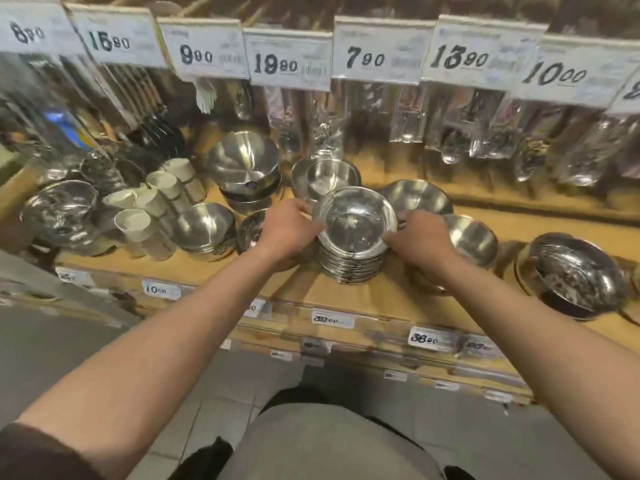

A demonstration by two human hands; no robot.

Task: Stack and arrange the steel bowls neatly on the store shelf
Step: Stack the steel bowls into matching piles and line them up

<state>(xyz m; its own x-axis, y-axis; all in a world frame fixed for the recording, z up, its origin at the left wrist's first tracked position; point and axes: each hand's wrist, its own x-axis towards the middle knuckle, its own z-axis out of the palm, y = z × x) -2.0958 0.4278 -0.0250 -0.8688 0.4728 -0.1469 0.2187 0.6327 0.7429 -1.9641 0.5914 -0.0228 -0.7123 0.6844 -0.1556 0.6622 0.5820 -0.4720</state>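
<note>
Both hands were on it: the left hand (289, 230) and the right hand (420, 239) clasped the tall stack of steel bowls (355, 244) from either side, fingers curled round the upper rims, the stack standing near the front middle of the wooden shelf (388, 292). That pile looked tidy, so part of the job seemed done, but plenty was left. A loose bowl (472, 239) sat just right of the stack, another bowl (417, 197) tilted behind it, and a small nested pair (329, 176) stood further back. To the left a short stack (204, 232) and a taller heap of larger bowls (244, 168) waited, while a wide bowl (576, 275) leaned at the far right, well apart. Pale cups (149, 209) lay toppled on the left. Above, packaged utensils (408, 112) hung under a row of price tags (287, 60), more labels (333, 318) lined the shelf edge, and grey floor tiles (214, 393) showed below.
</note>
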